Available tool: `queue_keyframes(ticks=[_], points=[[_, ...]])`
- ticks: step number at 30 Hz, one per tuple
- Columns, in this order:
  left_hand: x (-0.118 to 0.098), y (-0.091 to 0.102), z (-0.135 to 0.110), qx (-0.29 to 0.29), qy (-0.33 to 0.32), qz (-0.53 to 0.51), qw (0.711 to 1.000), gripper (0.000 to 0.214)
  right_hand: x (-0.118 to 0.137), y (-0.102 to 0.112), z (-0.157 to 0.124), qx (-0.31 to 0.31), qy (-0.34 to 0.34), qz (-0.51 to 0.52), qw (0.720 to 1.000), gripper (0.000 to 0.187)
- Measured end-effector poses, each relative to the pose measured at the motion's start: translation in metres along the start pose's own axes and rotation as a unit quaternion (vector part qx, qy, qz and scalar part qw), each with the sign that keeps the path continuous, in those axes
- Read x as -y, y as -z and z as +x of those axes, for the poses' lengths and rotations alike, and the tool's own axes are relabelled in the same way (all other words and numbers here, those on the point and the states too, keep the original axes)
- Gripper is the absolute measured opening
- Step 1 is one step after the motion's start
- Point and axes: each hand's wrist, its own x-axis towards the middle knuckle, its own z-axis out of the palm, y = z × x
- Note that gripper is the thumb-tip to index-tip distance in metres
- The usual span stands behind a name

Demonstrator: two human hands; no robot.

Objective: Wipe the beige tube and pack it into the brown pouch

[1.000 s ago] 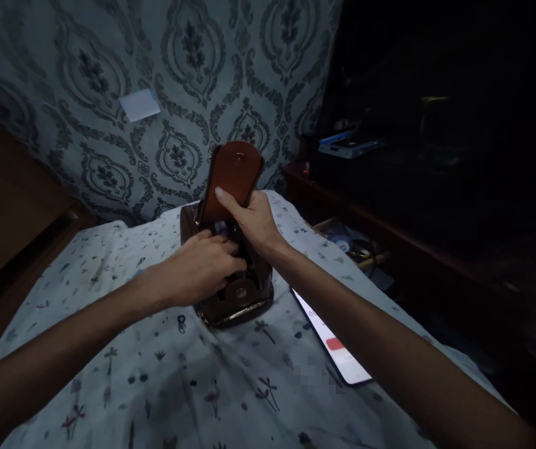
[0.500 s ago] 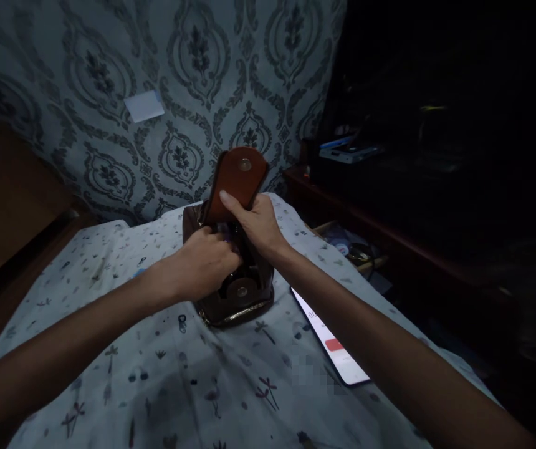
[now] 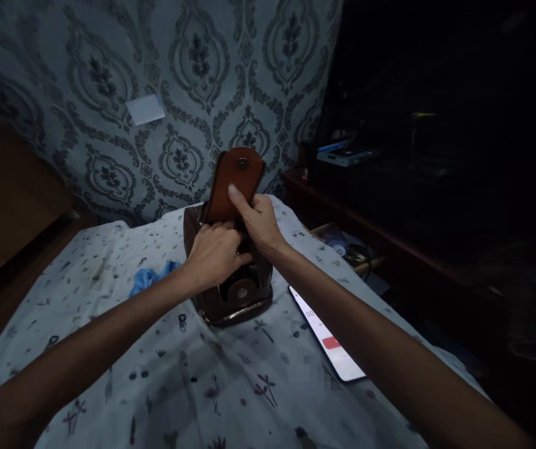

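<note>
The left hand is covering the middle of the bag, while the right hand and raised flap are blocking its far end. The blue cloth is obstructing the left, the phone the right; the sheet is leaving passage in front.

The bag looks like dark brown leather or imitation leather, smooth with a slight sheen, and its raised flap shows a smooth orange-brown, leather-like face set with a round metal snap. Metallic teeth glint along the zip. The sheet is matt printed cloth, softly creased; the bunched blue piece looks like cloth too (its weave is too dim to tell). The phone has a smooth, glassy screen, and the left-hand panel resembles brown wood.
</note>
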Motion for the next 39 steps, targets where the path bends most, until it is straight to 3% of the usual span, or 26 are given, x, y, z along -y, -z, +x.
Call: queue_keyframes(ticks=[5,10,16,22,25,33,39], points=[[0.007,0.005,0.002,0.034,0.006,0.018,0.999,0.029,0.002,0.0,-0.001,-0.003,0.005,-0.012,1.0,0.052],[0.012,0.006,-0.001,0.032,0.002,0.037,0.999,0.029,0.001,0.001,-0.003,0.007,0.011,-0.013,1.0,0.051],[0.014,0.005,-0.019,0.033,-0.093,0.04,0.994,0.047,0.002,0.002,-0.004,0.016,0.006,-0.005,1.0,0.047],[0.01,-0.007,-0.032,-0.037,-0.1,0.115,0.988,0.037,0.002,0.001,-0.004,0.012,0.01,-0.006,1.0,0.046],[0.012,-0.007,-0.035,-0.044,-0.103,0.112,0.987,0.03,0.002,0.001,-0.004,0.016,0.013,-0.011,1.0,0.047],[0.013,0.003,-0.04,0.03,-0.182,0.095,0.978,0.031,0.0,0.004,-0.003,0.03,0.001,0.005,1.0,0.047],[0.008,0.005,-0.031,0.069,-0.215,0.112,0.968,0.023,0.002,0.004,-0.005,0.038,-0.006,-0.002,0.999,0.048]])
